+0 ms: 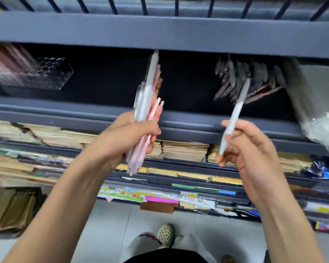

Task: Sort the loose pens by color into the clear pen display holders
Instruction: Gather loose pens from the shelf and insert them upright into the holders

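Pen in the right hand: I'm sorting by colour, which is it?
Pale grey pen, clearest in the head view.

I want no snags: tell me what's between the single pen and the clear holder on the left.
The bundle of pens in the left hand stands between the single pen and the clear holder; nothing else visible does.
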A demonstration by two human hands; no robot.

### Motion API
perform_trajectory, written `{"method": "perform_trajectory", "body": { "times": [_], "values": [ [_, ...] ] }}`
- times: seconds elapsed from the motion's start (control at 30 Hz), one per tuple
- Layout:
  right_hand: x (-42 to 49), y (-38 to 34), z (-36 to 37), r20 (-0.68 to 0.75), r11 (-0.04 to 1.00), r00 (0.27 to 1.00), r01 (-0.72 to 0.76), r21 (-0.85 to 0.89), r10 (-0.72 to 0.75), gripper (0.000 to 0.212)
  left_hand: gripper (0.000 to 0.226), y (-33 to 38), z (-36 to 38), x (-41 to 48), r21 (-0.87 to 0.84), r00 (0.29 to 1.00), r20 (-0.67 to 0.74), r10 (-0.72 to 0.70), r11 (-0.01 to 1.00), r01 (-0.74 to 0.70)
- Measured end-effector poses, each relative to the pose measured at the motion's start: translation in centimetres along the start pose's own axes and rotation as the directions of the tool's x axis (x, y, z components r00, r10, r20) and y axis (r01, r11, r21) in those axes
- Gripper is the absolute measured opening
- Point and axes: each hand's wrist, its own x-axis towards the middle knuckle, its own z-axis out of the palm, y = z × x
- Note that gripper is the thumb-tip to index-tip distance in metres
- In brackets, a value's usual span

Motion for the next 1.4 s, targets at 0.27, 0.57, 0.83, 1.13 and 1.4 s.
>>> {"method": "perform_trajectory", "body": {
  "times": [0.27,0.57,0.83,1.13,1.4],
  "values": [
    [-1.3,2.5,4.3,0.193,0.995,0.981,-0.009,-0.098,0.028,0.016,0.022,-7.5,-1.4,-7.1,-0.134,0.893,-0.451,0.016,0.987,-0.085],
    [-1.8,3.9,13.8,0.482,0.99,0.876,0.033,-0.136,0.037,0.022,0.027,-9.3,-7.3,-13.3,-0.14,0.693,-0.72,-0.032,0.985,-0.101],
    [-3.0,4.6,26.5,0.519,0.999,0.853,-0.046,-0.029,0.054,0.032,0.027,-11.2,-17.0,-17.2,-0.172,0.596,-0.799,-0.076,0.979,-0.106],
    [-5.4,6.8,43.1,0.538,0.999,0.843,0.023,-0.033,-0.001,0.023,0.028,-13.2,-32.7,-19.9,-0.197,0.637,-0.764,-0.099,0.977,-0.084],
    [-5.5,8.0,52.2,0.438,0.999,0.899,0.029,-0.043,-0.007,0.023,0.015,-13.7,-43.0,-18.9,-0.197,0.705,-0.703,-0.096,0.978,-0.063]
  ]
}}
